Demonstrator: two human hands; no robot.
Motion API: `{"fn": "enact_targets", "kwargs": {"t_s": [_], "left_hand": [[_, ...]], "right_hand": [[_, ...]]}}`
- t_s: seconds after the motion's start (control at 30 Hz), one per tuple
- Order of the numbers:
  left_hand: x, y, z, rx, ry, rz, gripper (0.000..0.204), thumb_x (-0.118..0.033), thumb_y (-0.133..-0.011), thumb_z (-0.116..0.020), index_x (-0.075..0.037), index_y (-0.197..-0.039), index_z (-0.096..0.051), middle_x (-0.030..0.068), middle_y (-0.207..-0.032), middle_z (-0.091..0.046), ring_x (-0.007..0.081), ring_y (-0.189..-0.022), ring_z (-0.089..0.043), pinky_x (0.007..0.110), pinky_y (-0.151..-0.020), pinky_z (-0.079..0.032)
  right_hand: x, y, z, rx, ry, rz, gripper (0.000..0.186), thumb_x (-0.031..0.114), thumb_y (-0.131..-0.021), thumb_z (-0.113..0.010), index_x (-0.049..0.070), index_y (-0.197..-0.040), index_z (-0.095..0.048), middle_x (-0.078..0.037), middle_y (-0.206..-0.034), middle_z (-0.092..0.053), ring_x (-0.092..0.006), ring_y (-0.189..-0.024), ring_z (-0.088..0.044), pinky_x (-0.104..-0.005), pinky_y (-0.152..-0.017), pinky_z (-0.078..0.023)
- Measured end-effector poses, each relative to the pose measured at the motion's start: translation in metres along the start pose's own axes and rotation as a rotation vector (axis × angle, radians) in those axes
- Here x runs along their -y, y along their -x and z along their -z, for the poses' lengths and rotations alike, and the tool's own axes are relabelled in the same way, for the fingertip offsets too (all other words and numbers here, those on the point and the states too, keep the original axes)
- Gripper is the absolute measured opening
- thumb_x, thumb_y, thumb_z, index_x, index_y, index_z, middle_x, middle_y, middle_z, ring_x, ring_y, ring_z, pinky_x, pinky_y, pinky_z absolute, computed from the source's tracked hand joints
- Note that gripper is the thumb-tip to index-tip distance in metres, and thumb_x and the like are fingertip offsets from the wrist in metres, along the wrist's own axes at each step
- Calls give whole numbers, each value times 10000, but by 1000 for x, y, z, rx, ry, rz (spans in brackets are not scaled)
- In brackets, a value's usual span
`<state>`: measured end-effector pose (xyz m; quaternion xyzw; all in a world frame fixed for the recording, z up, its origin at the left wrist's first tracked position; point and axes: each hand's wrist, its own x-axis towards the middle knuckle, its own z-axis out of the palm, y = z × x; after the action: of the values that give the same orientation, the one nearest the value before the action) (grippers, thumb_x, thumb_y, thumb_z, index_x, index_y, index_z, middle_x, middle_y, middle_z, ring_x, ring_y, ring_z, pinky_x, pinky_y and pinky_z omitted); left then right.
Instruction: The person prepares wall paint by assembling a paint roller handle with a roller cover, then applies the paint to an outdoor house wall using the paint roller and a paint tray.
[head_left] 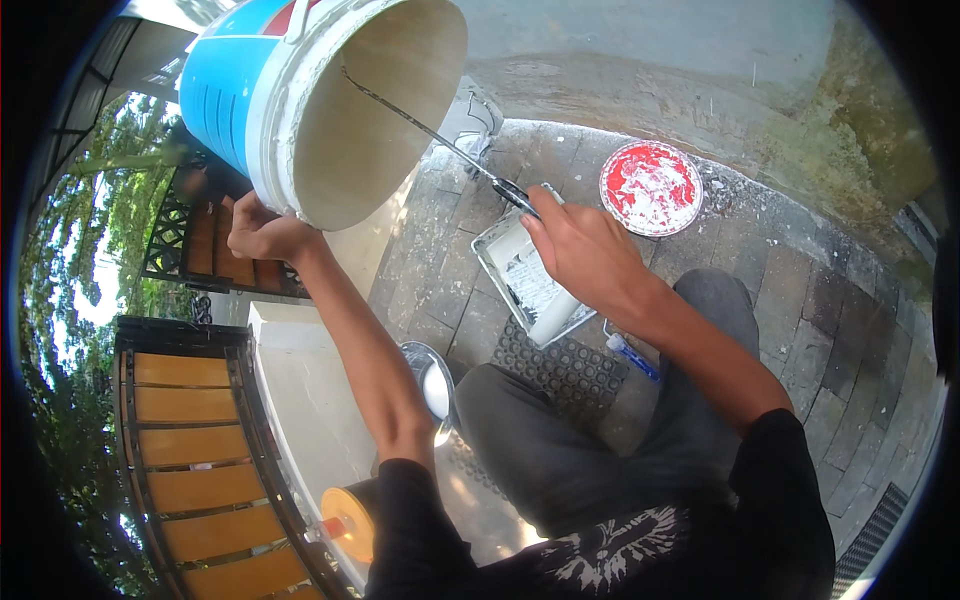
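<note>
Grey brick paving [780,270] is running along the foot of a weathered wall [650,55], with slatted wooden panels [200,458] standing off to the left, and the work is spreading over this floor. Above it, a blue and white bucket [218,105] is hanging tipped on its side, its mouth facing toward the person's right. Beneath its lower rim the left hand [268,234] is curling and bearing it, the fingertips partly hidden. The right hand [580,250] is closing firmly around the black handle of a long thin tool [440,140], whose far end is sitting inside the bucket; its exact kind is not showing. Most of the paint seems to be out already, since the visible inner wall is carrying only a pale film, though the bottom is staying out of sight. Below the right hand, a paint tray [487,258] is holding white paint, so filling appears well along; what is left seems to be clearing any remainder from the bucket. Around it, a paint-smeared red lid [651,188], a blue-handled roller [633,357] and a small pail [418,354] of white liquid are lying near.
</note>
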<state>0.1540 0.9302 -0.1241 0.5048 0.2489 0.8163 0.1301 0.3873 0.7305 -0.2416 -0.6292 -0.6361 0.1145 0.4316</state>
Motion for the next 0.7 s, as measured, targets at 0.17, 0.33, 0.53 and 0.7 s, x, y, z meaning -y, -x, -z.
{"fn": "enact_targets", "kwargs": {"t_s": [0.17, 0.33, 0.53, 0.7], "left_hand": [[-3, 19, -10, 10, -123, -145, 417, -247, -791, -378, 40, -549, -560, 28, -543, -501, 120, -562, -469, 228, -582, -379], [11, 19, 1, 50, -193, -188, 413, -221, -806, -356, 41, -541, -535, 5, -513, -445, 110, -527, -413, 236, -516, -317], [23, 32, 1, 59, -322, -297, 362, -212, -764, -443, 42, -557, -598, -31, -502, -473, 52, -458, -383, 179, -448, -259], [29, 42, 3, 80, -430, -343, 355, -203, -756, -447, 44, -560, -609, -26, -484, -470, 56, -449, -377, 184, -443, -247]], "right_hand": [[0, -14, -2, 50, -110, 4, 229, 197, -918, -480, -24, -934, -537, -248, -625, -585, -444, -617, -599, -512, -553, -482], [-3, 4, 8, 107, -10, -42, 220, 198, -913, -482, -15, -913, -539, -256, -613, -575, -448, -618, -592, -521, -552, -474], [-12, 39, 40, 204, 55, -113, 196, 199, -905, -495, 7, -916, -531, -248, -608, -574, -453, -600, -577, -534, -550, -456], [-19, 59, 55, 261, 102, -166, 186, 198, -900, -503, 16, -923, -530, -248, -611, -573, -451, -592, -572, -531, -552, -452]]}}
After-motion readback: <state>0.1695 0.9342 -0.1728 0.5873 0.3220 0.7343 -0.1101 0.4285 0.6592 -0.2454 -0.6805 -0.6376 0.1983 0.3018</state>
